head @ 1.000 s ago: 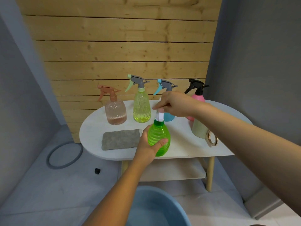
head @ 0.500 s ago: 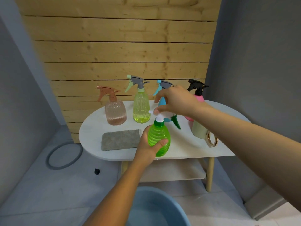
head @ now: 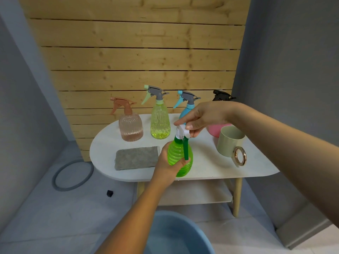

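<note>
Grey floor tiles carry a blue basin (head: 176, 235) nearest the camera. Above it, at the front edge of the white oval surface (head: 211, 169), the left grip (head: 169, 166) clasps the belly of a green spray bottle (head: 177, 153), held upright — while the right grip (head: 203, 116) pinches its white spray head (head: 182, 132), green trigger hanging down. A grey cloth (head: 136, 157) lies to the left, a pale mug (head: 230, 141) to the right. Behind stand a peach bottle (head: 130, 127), a yellow bottle (head: 160, 123) and a blue bottle (head: 186, 111) — backed by a wooden slat wall (head: 139, 61).

left hand (head: 167, 165) grips green bottle (head: 178, 158) — right hand (head: 203, 116) pinches white spray head (head: 182, 132)
</note>
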`<state>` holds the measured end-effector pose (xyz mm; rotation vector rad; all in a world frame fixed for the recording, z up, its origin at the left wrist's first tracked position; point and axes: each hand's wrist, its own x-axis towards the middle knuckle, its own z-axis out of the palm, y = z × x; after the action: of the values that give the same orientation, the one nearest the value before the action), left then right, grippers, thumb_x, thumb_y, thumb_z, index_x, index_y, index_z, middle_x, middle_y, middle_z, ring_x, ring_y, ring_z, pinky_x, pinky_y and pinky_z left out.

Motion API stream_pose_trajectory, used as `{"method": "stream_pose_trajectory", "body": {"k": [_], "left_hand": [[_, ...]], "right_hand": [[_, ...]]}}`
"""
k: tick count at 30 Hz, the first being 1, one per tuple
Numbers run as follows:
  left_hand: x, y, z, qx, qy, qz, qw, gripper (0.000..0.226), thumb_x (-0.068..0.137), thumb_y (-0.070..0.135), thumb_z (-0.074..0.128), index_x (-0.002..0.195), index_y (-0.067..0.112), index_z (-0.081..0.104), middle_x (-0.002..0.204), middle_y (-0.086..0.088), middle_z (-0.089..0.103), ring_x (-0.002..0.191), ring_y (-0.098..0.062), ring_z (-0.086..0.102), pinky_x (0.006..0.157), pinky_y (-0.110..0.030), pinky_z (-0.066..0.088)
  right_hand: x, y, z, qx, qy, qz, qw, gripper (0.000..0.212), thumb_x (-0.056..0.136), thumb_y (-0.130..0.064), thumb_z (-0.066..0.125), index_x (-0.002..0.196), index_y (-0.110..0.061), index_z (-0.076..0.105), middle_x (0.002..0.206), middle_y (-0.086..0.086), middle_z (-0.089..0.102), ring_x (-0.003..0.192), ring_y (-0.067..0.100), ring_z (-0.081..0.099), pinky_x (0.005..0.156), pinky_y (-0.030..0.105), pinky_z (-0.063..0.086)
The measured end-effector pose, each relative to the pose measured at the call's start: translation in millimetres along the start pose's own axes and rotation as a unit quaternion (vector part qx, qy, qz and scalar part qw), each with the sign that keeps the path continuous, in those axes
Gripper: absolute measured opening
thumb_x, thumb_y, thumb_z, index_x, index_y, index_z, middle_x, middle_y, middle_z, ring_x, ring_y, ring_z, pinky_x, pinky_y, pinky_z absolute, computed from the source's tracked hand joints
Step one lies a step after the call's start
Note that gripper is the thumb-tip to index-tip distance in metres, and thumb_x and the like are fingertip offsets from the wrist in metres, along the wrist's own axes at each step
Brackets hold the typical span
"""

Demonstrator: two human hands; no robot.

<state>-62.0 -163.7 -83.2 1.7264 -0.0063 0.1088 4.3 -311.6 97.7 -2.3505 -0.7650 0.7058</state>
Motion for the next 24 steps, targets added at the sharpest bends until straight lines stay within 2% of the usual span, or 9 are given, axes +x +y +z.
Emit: {"method": "stream_pose_trajectory", "body": {"k": [2, 5, 9, 11, 14, 16, 19, 22, 24], "left_hand": [[-0.3, 0.4, -0.2, -0.001, -0.002, -0.005, 1.0, 0.059, 0.08, 0.02, 0.075, 0.118, 0.043, 0.036, 0.102, 0.026, 0.049, 0.079, 0.03, 0.047, 0.063, 0.004, 0.037], [0.4, 1.3, 0.5, -0.003, -0.003, 0.003, 1.0, 0.056, 0.08, 0.019, 0.074, 0.116, 0.041, 0.038, 0.102, 0.024, 0.051, 0.079, 0.029, 0.049, 0.064, 0.004, 0.038], [0.0, 1.1, -0.2, -0.013, -0.006, 0.009, 1.0, 0.051, 0.08, 0.02, 0.074, 0.121, 0.035, 0.047, 0.104, 0.019, 0.058, 0.081, 0.023, 0.054, 0.066, 0.003, 0.039], [-0.4, 0.9, -0.7, -0.012, -0.007, 0.007, 1.0, 0.048, 0.08, 0.021, 0.074, 0.111, 0.041, 0.044, 0.104, 0.022, 0.055, 0.08, 0.026, 0.053, 0.066, 0.004, 0.038], [-0.3, 0.6, -0.6, -0.011, -0.005, 0.001, 1.0, 0.054, 0.08, 0.025, 0.074, 0.116, 0.042, 0.038, 0.105, 0.022, 0.055, 0.082, 0.024, 0.053, 0.067, 0.002, 0.039], [0.7, 0.2, -0.7, -0.012, -0.003, 0.002, 1.0, 0.055, 0.079, 0.025, 0.075, 0.117, 0.042, 0.038, 0.104, 0.021, 0.056, 0.082, 0.023, 0.054, 0.067, 0.002, 0.039], [0.8, 0.6, -0.3, -0.011, 0.0, 0.003, 1.0, 0.057, 0.079, 0.026, 0.075, 0.121, 0.04, 0.039, 0.102, 0.023, 0.055, 0.079, 0.026, 0.052, 0.063, 0.004, 0.038], [1.0, 0.0, 0.6, -0.011, 0.004, 0.007, 1.0, 0.054, 0.079, 0.025, 0.075, 0.117, 0.042, 0.04, 0.101, 0.023, 0.055, 0.078, 0.026, 0.052, 0.063, 0.004, 0.038], [1.6, -1.1, 1.1, -0.015, 0.006, 0.008, 1.0, 0.054, 0.079, 0.023, 0.075, 0.117, 0.041, 0.04, 0.101, 0.022, 0.056, 0.078, 0.025, 0.053, 0.063, 0.003, 0.038]], "right_hand": [[2.6, 0.9, -1.5, 0.021, -0.018, 0.003, 1.0, 0.04, 0.091, -0.014, 0.057, 0.13, -0.018, 0.054, 0.101, 0.009, 0.071, 0.089, 0.013, 0.069, 0.075, 0.014, 0.053], [4.3, -1.5, -0.4, 0.0, -0.008, 0.002, 1.0, 0.035, 0.086, -0.023, 0.064, 0.121, -0.021, 0.06, 0.095, 0.006, 0.072, 0.085, 0.014, 0.07, 0.075, 0.015, 0.053], [10.5, -5.0, 14.4, -0.152, 0.12, -0.014, 0.981, 0.036, 0.077, -0.053, 0.064, 0.091, -0.019, 0.064, 0.085, -0.001, 0.06, 0.078, 0.015, 0.054, 0.072, 0.029, 0.041], [16.2, -9.0, 23.9, -0.176, 0.165, -0.021, 0.97, 0.044, 0.079, -0.056, 0.06, 0.078, -0.011, 0.056, 0.084, 0.004, 0.056, 0.077, 0.017, 0.048, 0.066, 0.029, 0.036], [25.8, -14.9, 33.3, -0.207, 0.228, 0.0, 0.951, 0.045, 0.085, -0.048, 0.058, 0.064, -0.012, 0.042, 0.066, 0.003, 0.05, 0.067, 0.019, 0.046, 0.051, 0.026, 0.029], [29.6, -14.2, 35.3, -0.17, 0.26, 0.025, 0.95, 0.036, 0.088, -0.041, 0.057, 0.071, -0.011, 0.045, 0.06, 0.005, 0.055, 0.056, 0.019, 0.051, 0.044, 0.023, 0.034], [26.8, -8.1, 38.4, -0.014, 0.277, 0.03, 0.96, 0.036, 0.089, -0.036, 0.059, 0.106, -0.009, 0.043, 0.054, 0.009, 0.062, 0.038, 0.016, 0.055, 0.037, 0.018, 0.045], [20.5, 2.4, 37.2, -0.075, 0.27, -0.043, 0.959, 0.039, 0.093, -0.024, 0.053, 0.131, -0.027, 0.044, 0.052, -0.002, 0.062, 0.046, 0.017, 0.063, 0.045, 0.015, 0.048], [15.9, 5.1, 27.8, -0.146, 0.194, -0.061, 0.968, 0.044, 0.094, -0.016, 0.048, 0.134, -0.036, 0.046, 0.06, -0.01, 0.063, 0.062, 0.012, 0.066, 0.061, 0.012, 0.047]]}}
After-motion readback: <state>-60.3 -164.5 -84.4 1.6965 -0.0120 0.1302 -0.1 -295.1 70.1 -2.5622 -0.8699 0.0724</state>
